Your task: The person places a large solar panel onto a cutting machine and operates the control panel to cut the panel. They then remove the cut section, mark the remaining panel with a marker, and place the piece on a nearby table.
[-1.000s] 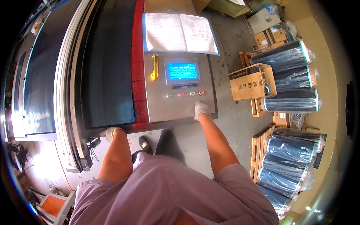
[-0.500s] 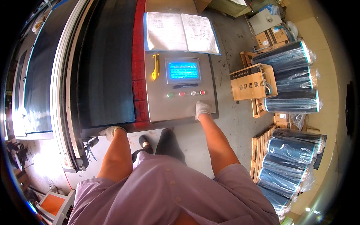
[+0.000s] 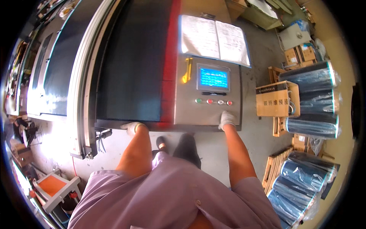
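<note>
Your gloved right hand [image 3: 227, 119] rests at the near right corner of the steel control panel [image 3: 187, 112], which faces up, right of the dark bed [image 3: 131, 65]. The bed's long axis runs away from you. Your gloved left hand [image 3: 133, 127] is at its near edge; whether either hand grips, I cannot tell.

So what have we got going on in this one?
Someone in light knit gloves stands at a machine, with the left hand at the front edge of the dark machine bed and the right hand at the lower right of the metal control panel, below the row of buttons and not touching them. The touchscreen is lit blue. A dark pen, a yellow utility knife and an open logbook lie untouched.
</note>
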